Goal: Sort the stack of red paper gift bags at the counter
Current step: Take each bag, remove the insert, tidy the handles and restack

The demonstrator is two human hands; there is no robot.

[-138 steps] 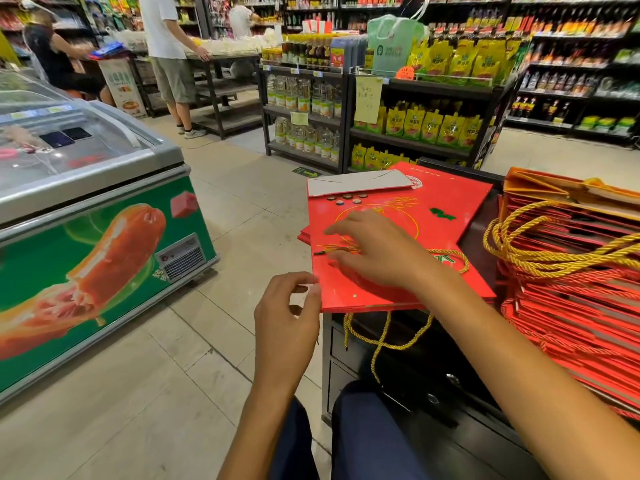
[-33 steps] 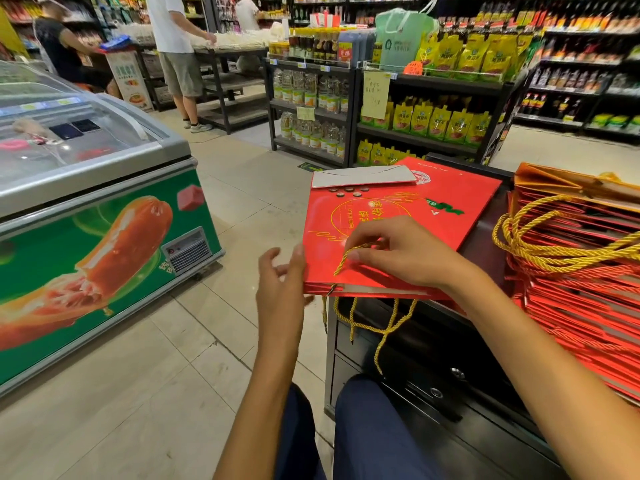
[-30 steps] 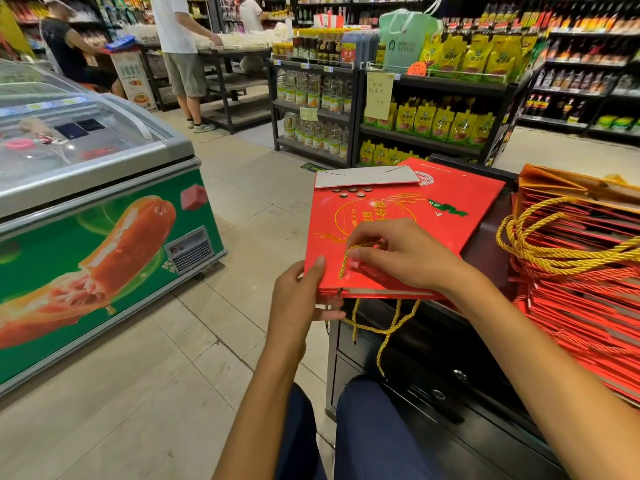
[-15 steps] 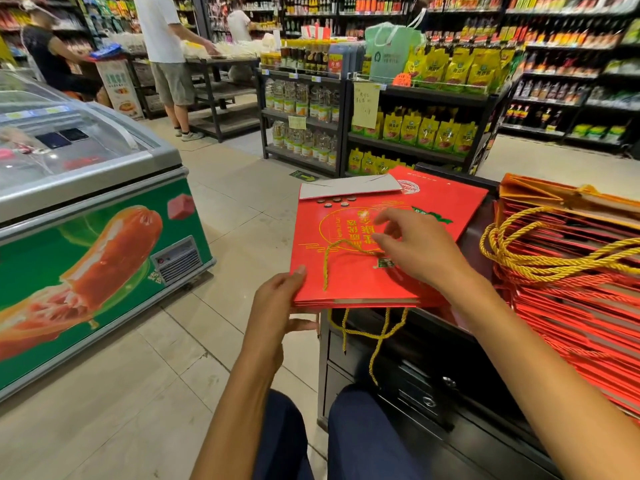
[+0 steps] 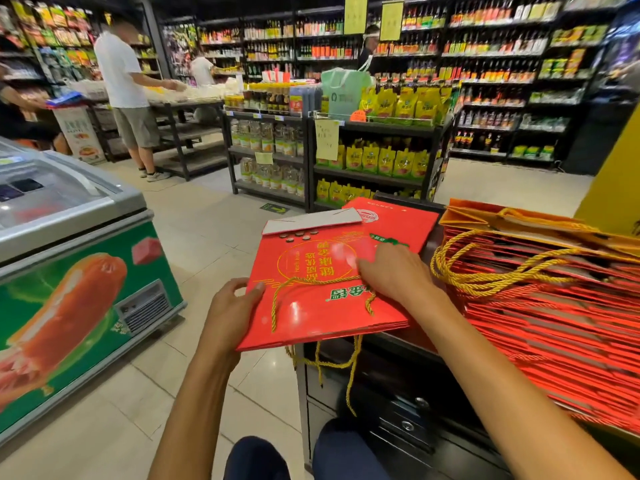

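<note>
A small pile of flat red paper gift bags with gold print lies on the dark counter, overhanging its left edge. My left hand grips the pile's left edge, thumb on top. My right hand rests on the top bag near its gold cord handle, fingers blurred. More gold cords hang below the pile. A tall stack of red gift bags with gold cords fills the counter to the right.
A chest freezer with a sausage picture stands on the left across a tiled aisle. Shelves of bottles and yellow pouches stand behind the counter. A person in a white shirt stands at a table far left.
My left hand came up and took hold of the pile's left edge. My right hand slid right across the top bag, away from the cord. The pile now sticks further off the counter.
</note>
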